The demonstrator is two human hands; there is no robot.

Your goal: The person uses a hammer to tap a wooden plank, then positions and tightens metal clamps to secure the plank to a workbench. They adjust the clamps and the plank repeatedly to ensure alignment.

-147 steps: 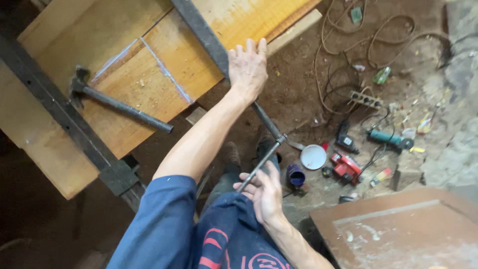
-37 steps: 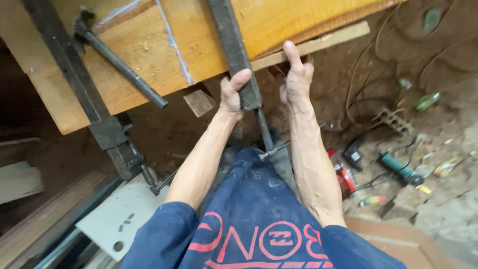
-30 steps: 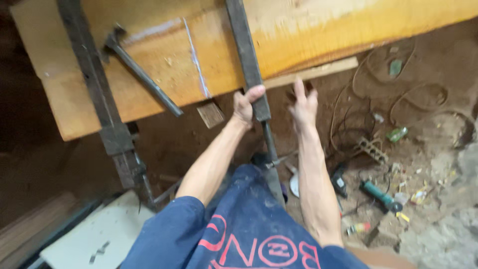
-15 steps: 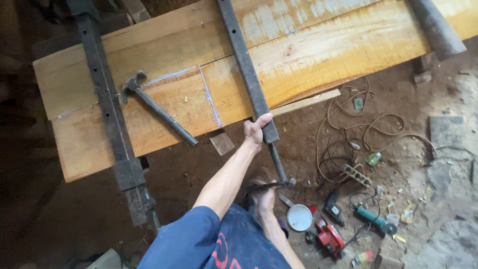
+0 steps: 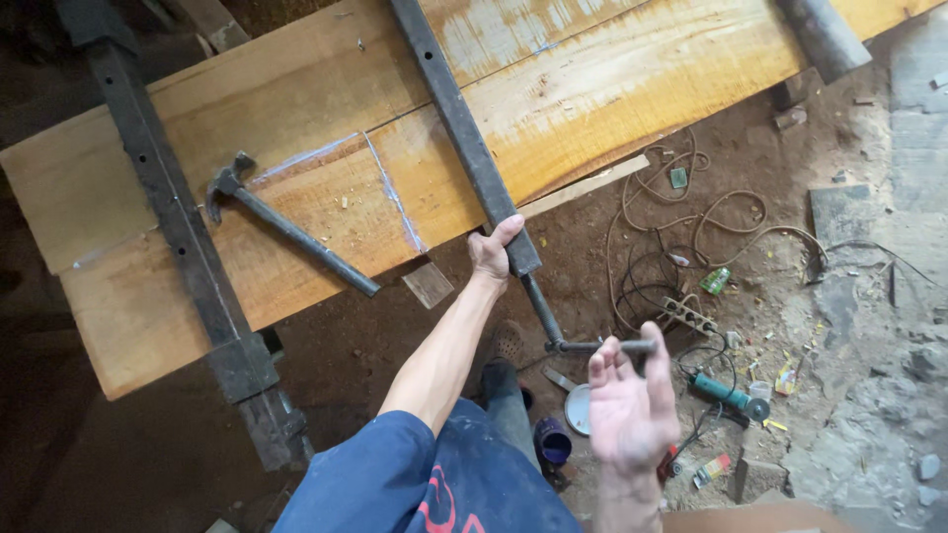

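Right hand (image 5: 632,410) now raised, loose-fingered at clamp handle (image 5: 602,346); left hand (image 5: 491,255) gripping bar clamp (image 5: 464,138), hammer (image 5: 286,225) nearby.

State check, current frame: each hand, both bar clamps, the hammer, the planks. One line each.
left hand: gripping the end of the middle bar clamp.
right hand: open, palm up, fingertips on the clamp's crank handle.
middle bar clamp: lying across the planks.
left bar clamp: across the planks, jaw at the near edge, untouched.
hammer: lying flat on the planks, untouched.
planks: side by side, chalk-marked.
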